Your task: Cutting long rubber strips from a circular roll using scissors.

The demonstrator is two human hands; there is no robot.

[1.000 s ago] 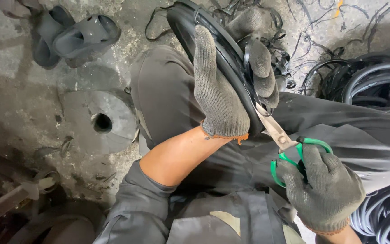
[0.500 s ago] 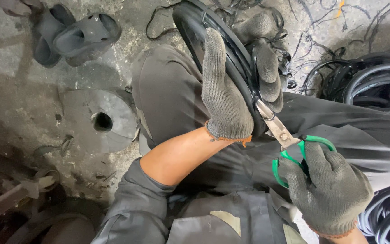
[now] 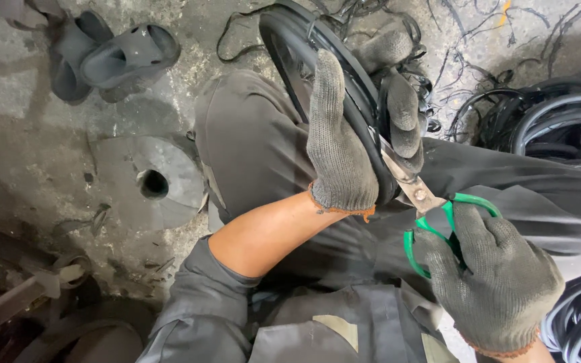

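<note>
Scissors point(image 3: 432, 208) cutting rubber ring point(image 3: 317, 60), gloved hands

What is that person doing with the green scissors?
A person in grey knit gloves is cutting a black rubber ring that rests over their lap. The left hand grips the ring and holds it steady. The right hand works the green-handled scissors, whose blades sit against the ring's edge. Thin black rubber strips lie scattered on the concrete floor.
</note>
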